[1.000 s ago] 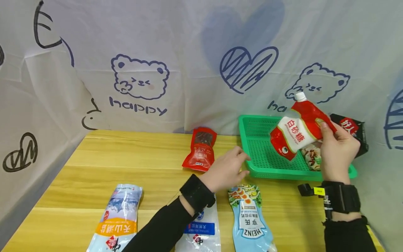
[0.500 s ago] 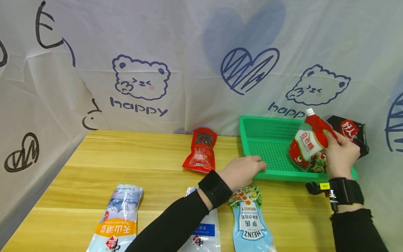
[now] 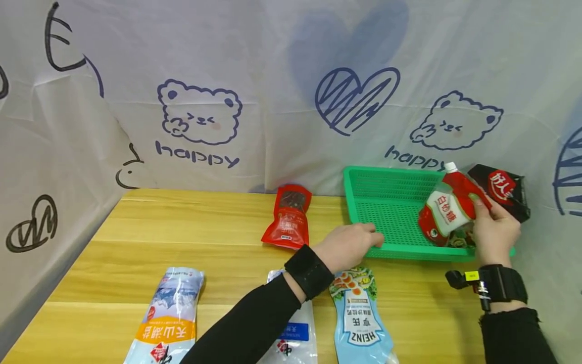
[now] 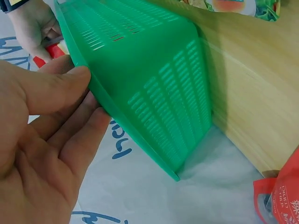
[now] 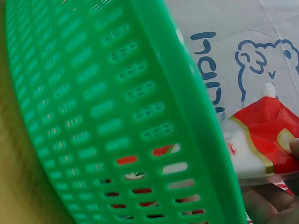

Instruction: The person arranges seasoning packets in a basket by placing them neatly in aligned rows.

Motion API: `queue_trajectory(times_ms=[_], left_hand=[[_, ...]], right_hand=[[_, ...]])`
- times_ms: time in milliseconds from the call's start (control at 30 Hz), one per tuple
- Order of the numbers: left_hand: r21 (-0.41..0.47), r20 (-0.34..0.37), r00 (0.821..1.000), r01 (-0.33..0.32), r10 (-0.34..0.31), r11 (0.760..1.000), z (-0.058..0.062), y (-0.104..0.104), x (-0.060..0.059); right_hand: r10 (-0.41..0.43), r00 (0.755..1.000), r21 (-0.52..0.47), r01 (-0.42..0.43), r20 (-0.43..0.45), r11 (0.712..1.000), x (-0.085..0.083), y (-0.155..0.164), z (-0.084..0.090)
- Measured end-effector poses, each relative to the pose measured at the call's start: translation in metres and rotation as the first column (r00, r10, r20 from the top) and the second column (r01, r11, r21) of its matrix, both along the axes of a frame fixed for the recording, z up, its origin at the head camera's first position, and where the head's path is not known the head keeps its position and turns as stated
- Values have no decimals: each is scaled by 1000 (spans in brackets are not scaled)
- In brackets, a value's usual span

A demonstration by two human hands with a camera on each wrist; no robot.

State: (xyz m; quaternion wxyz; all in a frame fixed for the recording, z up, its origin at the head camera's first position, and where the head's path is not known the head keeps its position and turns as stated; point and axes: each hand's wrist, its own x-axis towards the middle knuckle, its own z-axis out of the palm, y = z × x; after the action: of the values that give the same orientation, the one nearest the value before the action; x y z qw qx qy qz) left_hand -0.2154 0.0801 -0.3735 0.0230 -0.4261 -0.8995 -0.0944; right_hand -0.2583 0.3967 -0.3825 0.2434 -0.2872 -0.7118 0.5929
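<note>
My right hand [image 3: 496, 230] grips a red and white sugar pouch [image 3: 447, 208] with a white screw cap, tilted inside the right part of a green plastic basket [image 3: 377, 202]. In the right wrist view, the pouch [image 5: 261, 135] shows past the basket's slotted wall [image 5: 93, 102]. My left hand [image 3: 347, 247] pinches the basket's near left rim between thumb and fingers, as the left wrist view shows with the hand [image 4: 51, 112] at the green rim [image 4: 135, 140]. A black packet [image 3: 502, 189] with a red label leans at the basket's right end. Another packet under the pouch is mostly hidden.
On the wooden table [image 3: 182, 217] lie a red pouch [image 3: 288, 217] left of the basket, a blue and orange salt bag [image 3: 168, 313], a Heinz pouch [image 3: 361, 318], and a white salt bag [image 3: 297, 331] partly under my left forearm. A drawn-on cloth [image 3: 273, 91] hangs behind.
My right hand has lowered the sugar pouch down and to the right into the basket. My left hand has moved right and taken hold of the basket's rim.
</note>
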Motion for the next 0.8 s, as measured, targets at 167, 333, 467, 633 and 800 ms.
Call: queue_trajectory(times_ms=[167, 333, 467, 633, 800], left_hand=[[-42, -83, 997, -5, 1, 999, -1, 2, 2], [-52, -89, 996, -11, 6, 999, -2, 3, 4], [-47, -83, 997, -11, 7, 999, -2, 4, 4], [-40, -76, 997, -20, 17, 999, -2, 3, 4], [-35, -60, 998, -35, 32, 999, -3, 3, 2]], right_hand=[[18, 1000, 21, -19, 2, 1000, 8, -2, -1], [35, 999, 186, -34, 0, 982, 20, -12, 0], [68, 987, 286, -23, -147, 958, 33, -27, 10], [124, 929, 515, 80, -350, 853, 51, -53, 19], [308, 867, 702, 65, -392, 709, 64, -78, 7]])
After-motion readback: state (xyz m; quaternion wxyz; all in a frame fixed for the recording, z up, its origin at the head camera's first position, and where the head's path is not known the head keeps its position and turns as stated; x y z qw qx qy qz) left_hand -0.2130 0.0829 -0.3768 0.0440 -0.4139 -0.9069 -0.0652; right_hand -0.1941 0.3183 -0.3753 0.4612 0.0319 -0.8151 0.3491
